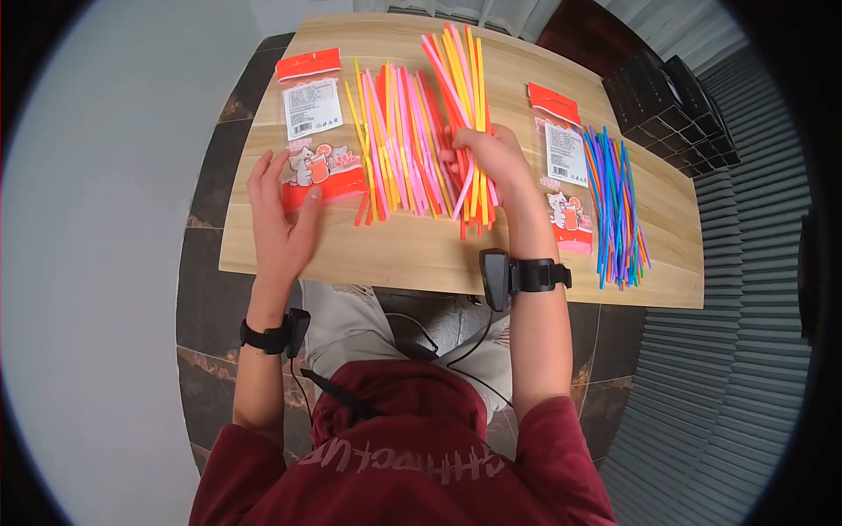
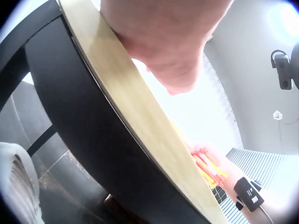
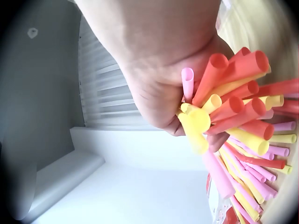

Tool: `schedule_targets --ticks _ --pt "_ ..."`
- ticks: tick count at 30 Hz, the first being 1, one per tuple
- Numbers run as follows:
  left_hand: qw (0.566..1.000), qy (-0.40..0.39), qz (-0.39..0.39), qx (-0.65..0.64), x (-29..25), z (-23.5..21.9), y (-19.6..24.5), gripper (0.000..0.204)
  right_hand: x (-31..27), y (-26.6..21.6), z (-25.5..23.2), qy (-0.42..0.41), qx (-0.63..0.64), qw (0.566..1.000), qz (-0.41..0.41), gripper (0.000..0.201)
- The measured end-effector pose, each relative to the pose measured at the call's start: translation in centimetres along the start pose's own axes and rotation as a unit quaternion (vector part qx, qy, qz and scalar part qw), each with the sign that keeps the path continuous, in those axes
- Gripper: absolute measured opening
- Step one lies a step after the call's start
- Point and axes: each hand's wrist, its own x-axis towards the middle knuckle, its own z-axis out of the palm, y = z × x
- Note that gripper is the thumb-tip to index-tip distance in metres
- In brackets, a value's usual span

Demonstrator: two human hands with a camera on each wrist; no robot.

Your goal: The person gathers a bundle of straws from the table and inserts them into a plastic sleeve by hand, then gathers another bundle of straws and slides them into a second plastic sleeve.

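My right hand [image 1: 495, 158] grips a bundle of red, yellow and pink straws [image 1: 478, 96], raised at its near end in the right wrist view, where the straws [image 3: 233, 112] poke out beneath the palm [image 3: 159, 93]. Just left of it lies a loose spread of pink, yellow and red straws [image 1: 399, 145] on the table. My left hand [image 1: 285, 219] rests at the lower left part of a clear and red packet [image 1: 311, 123] with a cat print, fingers spread. The left wrist view shows part of that hand [image 2: 173, 42] above the table edge.
A second cat-print packet [image 1: 566, 167] lies to the right on the wooden table [image 1: 395, 254]. Beside it are blue, purple and orange straws [image 1: 618, 210]. Black boxes [image 1: 671, 114] stand at the back right corner.
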Motion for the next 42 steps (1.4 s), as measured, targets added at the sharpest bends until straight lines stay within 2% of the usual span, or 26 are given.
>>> schedule_targets --ticks 1,5,9,10,11,12,13,14,15,16,18,20,21,22,23,25,26,28,29,30,31,32,34,35,38,42 --pt "1.000 0.007 0.013 0.005 0.0 -0.1 0.0 0.061 -0.9 -0.2 -0.1 -0.023 0.061 0.997 0.033 0.027" --pt "0.993 0.020 0.086 0.078 0.1 -1.2 1.5 0.059 -3.5 0.8 -0.8 -0.056 0.131 0.990 0.020 0.023" --pt "0.997 0.019 0.063 0.051 -0.6 -1.7 6.7 0.059 -7.9 1.9 -0.1 -0.117 0.146 0.982 0.001 0.027" --pt "0.984 0.001 -0.057 -0.170 -1.1 -1.0 8.9 0.059 -9.4 1.7 0.7 -0.116 0.153 0.981 -0.001 0.027" --pt "0.909 -0.018 -0.176 -0.377 -1.5 -0.2 10.5 0.059 -11.0 1.6 1.7 -0.141 0.111 0.983 -0.026 0.025" --pt "0.913 -0.023 -0.174 -0.369 -1.6 0.3 11.1 0.059 -12.2 1.8 2.7 -0.166 0.071 0.982 -0.050 0.024" --pt "0.847 -0.089 -0.220 -0.475 -1.6 0.7 11.5 0.059 -12.9 2.7 4.2 -0.167 0.084 0.981 -0.051 0.024" --pt "0.763 -0.151 -0.265 -0.570 -1.8 1.1 12.0 0.059 -13.3 3.8 5.7 -0.144 0.019 0.961 -0.235 0.027" --pt "0.769 -0.156 -0.268 -0.559 -2.1 1.6 12.9 0.059 -13.9 4.5 6.6 -0.109 -0.047 0.904 -0.410 0.031" --pt "0.793 -0.136 -0.271 -0.528 -2.4 2.3 14.1 0.052 -14.9 4.4 6.6 -0.104 -0.035 0.906 -0.409 0.031" --pt "0.817 -0.128 -0.272 -0.493 -2.7 3.1 14.0 0.046 -16.7 3.6 5.7 -0.128 -0.216 0.941 -0.227 0.040" --pt "0.743 -0.120 -0.325 -0.572 -3.4 4.4 13.2 0.025 -17.5 5.2 4.9 -0.087 -0.244 0.937 -0.235 0.038" --pt "0.753 -0.092 -0.337 -0.558 -3.8 4.9 13.0 0.014 -17.4 5.6 4.5 -0.096 -0.244 0.937 -0.229 0.040" --pt "0.752 -0.099 -0.338 -0.556 -3.6 5.2 13.5 0.014 -17.4 5.5 3.9 -0.105 -0.245 0.937 -0.223 0.042" --pt "0.738 -0.058 -0.333 -0.583 -3.4 5.4 14.0 0.014 -17.7 5.4 3.1 -0.101 -0.242 0.940 -0.220 0.042" --pt "0.698 0.004 -0.356 -0.622 -2.9 5.6 13.9 0.017 -18.5 4.4 1.0 -0.168 -0.193 0.944 -0.210 0.049" --pt "0.699 0.004 -0.355 -0.621 -2.8 5.4 13.8 0.017 -18.8 4.1 0.2 -0.168 -0.192 0.944 -0.212 0.049" --pt "0.609 -0.085 -0.313 -0.724 -3.1 4.6 14.0 0.017 -19.4 4.0 -0.6 -0.221 -0.022 0.971 -0.088 0.047" --pt "0.632 -0.044 -0.336 -0.697 -3.0 4.9 15.4 0.022 -19.3 4.8 -0.5 -0.222 -0.020 0.971 -0.088 0.047" --pt "0.633 -0.045 -0.338 -0.695 -2.9 4.8 15.1 0.022 -19.2 6.3 -0.2 -0.140 -0.007 0.977 -0.160 0.043" --pt "0.600 -0.062 -0.315 -0.732 -2.6 4.6 14.4 0.027 -19.1 7.2 0.0 -0.054 0.006 0.972 -0.228 0.048" --pt "0.566 -0.079 -0.290 -0.768 -2.3 4.5 13.9 0.032 -19.0 7.8 -0.4 -0.052 0.006 0.973 -0.226 0.048" --pt "0.554 -0.066 -0.282 -0.781 -1.6 4.1 13.3 0.033 -18.5 8.6 -1.3 -0.021 0.257 0.963 -0.079 0.059" --pt "0.542 -0.051 -0.270 -0.794 -1.4 4.0 13.2 0.033 -18.2 8.8 -1.5 -0.003 0.279 0.955 -0.099 0.063" --pt "0.579 0.019 -0.297 -0.759 -1.6 4.3 13.4 0.024 -18.9 8.4 0.1 0.069 0.298 0.938 -0.163 0.060" --pt "0.603 0.054 -0.342 -0.718 -2.8 5.2 14.2 0.020 -19.0 7.8 2.3 0.093 0.268 0.943 -0.172 0.059"
